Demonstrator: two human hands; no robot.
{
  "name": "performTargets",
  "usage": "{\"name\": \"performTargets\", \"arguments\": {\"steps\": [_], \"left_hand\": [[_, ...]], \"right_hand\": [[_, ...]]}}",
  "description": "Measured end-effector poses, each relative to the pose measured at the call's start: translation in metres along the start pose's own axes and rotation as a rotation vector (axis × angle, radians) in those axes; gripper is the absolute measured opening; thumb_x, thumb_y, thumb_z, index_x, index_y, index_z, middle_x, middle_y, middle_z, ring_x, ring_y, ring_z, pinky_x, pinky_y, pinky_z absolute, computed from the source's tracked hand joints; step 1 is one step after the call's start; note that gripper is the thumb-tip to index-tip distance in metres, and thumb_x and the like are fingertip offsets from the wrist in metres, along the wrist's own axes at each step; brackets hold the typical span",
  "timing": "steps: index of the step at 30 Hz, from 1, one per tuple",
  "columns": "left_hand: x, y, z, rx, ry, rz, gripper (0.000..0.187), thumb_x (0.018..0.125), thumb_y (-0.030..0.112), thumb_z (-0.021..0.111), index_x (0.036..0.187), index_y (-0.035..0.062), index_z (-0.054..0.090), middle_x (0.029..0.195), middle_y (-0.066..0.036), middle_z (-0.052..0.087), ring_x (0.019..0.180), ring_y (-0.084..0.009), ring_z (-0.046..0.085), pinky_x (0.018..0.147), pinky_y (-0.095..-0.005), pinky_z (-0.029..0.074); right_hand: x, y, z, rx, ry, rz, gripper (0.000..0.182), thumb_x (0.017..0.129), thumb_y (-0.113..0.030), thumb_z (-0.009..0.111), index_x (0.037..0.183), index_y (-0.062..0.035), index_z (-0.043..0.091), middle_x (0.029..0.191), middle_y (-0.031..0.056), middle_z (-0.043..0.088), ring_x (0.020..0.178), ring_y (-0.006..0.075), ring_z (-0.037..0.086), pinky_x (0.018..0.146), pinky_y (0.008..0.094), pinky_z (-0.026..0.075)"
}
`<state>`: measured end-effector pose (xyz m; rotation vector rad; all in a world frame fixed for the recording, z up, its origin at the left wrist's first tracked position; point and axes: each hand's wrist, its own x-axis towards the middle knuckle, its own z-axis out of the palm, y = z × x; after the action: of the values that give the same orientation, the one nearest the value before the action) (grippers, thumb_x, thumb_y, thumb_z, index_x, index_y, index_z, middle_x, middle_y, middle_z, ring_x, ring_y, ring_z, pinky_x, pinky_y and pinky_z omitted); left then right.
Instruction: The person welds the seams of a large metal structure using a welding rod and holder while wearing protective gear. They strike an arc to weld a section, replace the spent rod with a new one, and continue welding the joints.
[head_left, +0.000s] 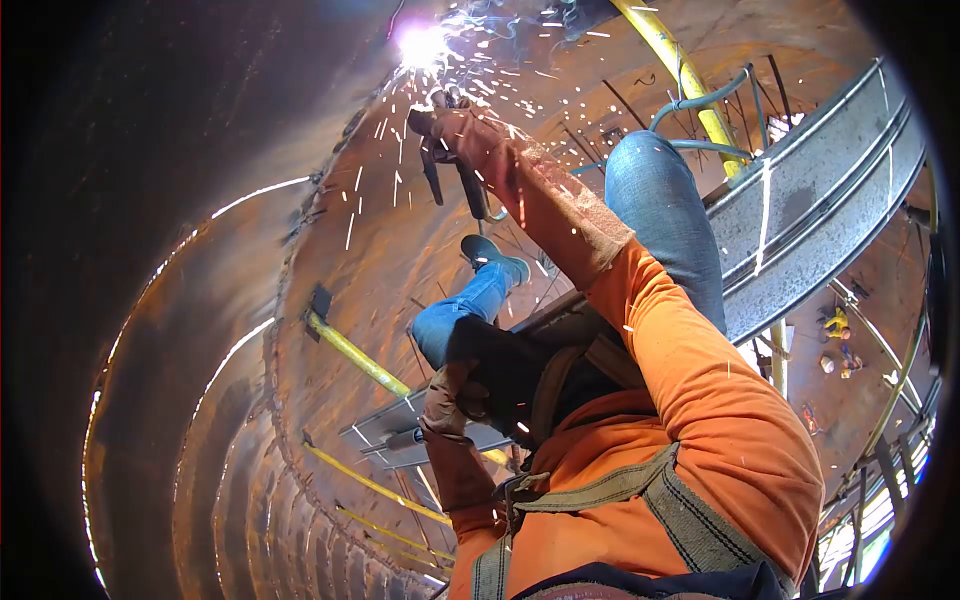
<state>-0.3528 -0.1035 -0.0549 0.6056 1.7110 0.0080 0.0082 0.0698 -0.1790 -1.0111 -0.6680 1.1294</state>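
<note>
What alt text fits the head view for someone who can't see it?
Blinding glare and sparks at a curved, rusty metal wall; the right hand holds a tool beside them. The gloved left hand is lower, near a denim-clad knee.

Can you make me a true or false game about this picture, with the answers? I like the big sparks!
1. White sparks fly near the right hand. True.
2. Both hands are up beside the sparks. False: the left hand is much lower, next to dark cloth.
3. The jacket is green. False: the jacket is orange.
4. The person wears blue trousers. True.
5. The pole near the top is yellow. True.
</note>
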Motion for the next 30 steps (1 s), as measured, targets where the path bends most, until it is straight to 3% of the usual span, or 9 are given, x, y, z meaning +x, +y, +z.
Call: {"name": "performTargets", "arguments": {"steps": [9,16,20,23,30], "left_hand": [[-0.006,0.002,0.007,-0.031,0.022,0.010,0.045,0.091,0.047,0.073,0.119,0.0107,0.072,0.073,-0.009,0.069,0.051,-0.0230,0.060,0.045,-0.0418,0.052],[-0.002,-0.002,0.001,0.010,0.029,0.016,0.049,0.089,0.048,0.073,0.121,0.0108,0.073,0.074,-0.011,0.070,0.051,-0.0239,0.060,0.045,-0.0434,0.052],[-0.004,0.001,0.005,0.057,0.062,0.015,0.047,0.089,0.048,0.072,0.119,0.0114,0.074,0.075,-0.012,0.070,0.052,-0.0242,0.061,0.045,-0.0434,0.053],[-0.003,-0.001,0.005,0.053,0.072,0.039,0.046,0.090,0.048,0.071,0.118,0.0117,0.074,0.074,-0.012,0.070,0.052,-0.0250,0.062,0.045,-0.0438,0.053],[0.011,-0.009,-0.004,-0.013,-0.044,0.064,0.047,0.091,0.048,0.071,0.121,0.0113,0.072,0.074,-0.012,0.071,0.052,-0.0255,0.062,0.045,-0.0444,0.053]], "right_hand": [[0.022,-0.004,0.020,0.038,0.005,0.026,0.006,0.100,-0.015,0.063,0.097,-0.0099,0.061,0.080,-0.0011,0.059,0.069,0.0094,0.056,0.061,0.0272,0.045],[-0.021,-0.007,0.000,0.068,0.010,0.048,0.006,0.100,-0.015,0.064,0.097,-0.0102,0.061,0.080,-0.0014,0.059,0.070,0.0093,0.056,0.061,0.0272,0.045],[0.018,-0.006,0.014,0.083,0.012,0.059,0.006,0.099,-0.016,0.064,0.097,-0.0104,0.061,0.080,-0.0015,0.059,0.070,0.0093,0.056,0.061,0.0272,0.045],[-0.005,-0.007,0.002,0.095,0.015,0.067,0.007,0.099,-0.016,0.064,0.097,-0.0105,0.061,0.080,-0.0016,0.059,0.070,0.0092,0.055,0.061,0.0272,0.045],[0.012,-0.008,0.009,0.124,0.018,0.089,0.007,0.099,-0.016,0.065,0.096,-0.0108,0.061,0.081,-0.0019,0.059,0.070,0.0091,0.055,0.061,0.0273,0.045]]}}
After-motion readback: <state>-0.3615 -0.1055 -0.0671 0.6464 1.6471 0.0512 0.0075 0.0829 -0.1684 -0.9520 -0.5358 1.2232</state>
